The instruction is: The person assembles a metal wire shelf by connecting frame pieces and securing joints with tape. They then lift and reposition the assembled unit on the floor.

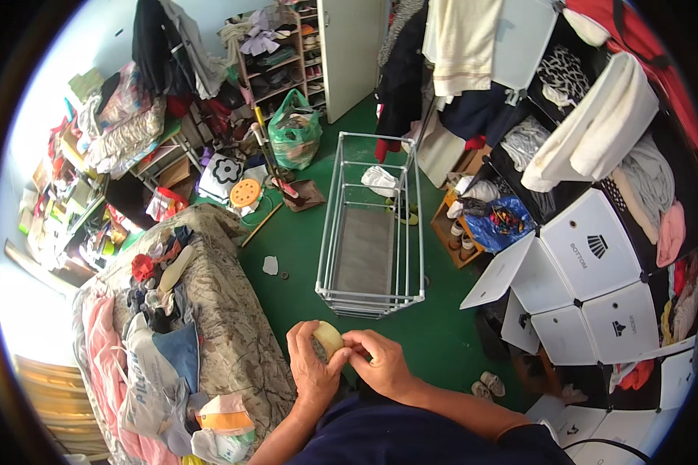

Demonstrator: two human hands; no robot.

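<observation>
A pale yellow roll of tape (329, 339) is held up in front of my body. My left hand (312, 370) is closed around its left side, with the fingers on the outer rim. The right hand (381, 364) pinches at the roll's right edge, thumb and fingertips together; whether a loose tape end lies between them is too small to tell. Just beyond my hands stands a rack frame of white tubes (371, 294) with a grey fabric panel (364, 252) low inside it.
A bed (229, 310) piled with clothes and bags is on the left. White cube-cabinet panels (589, 248), some doors ajar, line the right. On the green floor (287, 232) lie a dustpan (305, 196), a stick (261, 225), a green bag (295, 136) and shoes (488, 385).
</observation>
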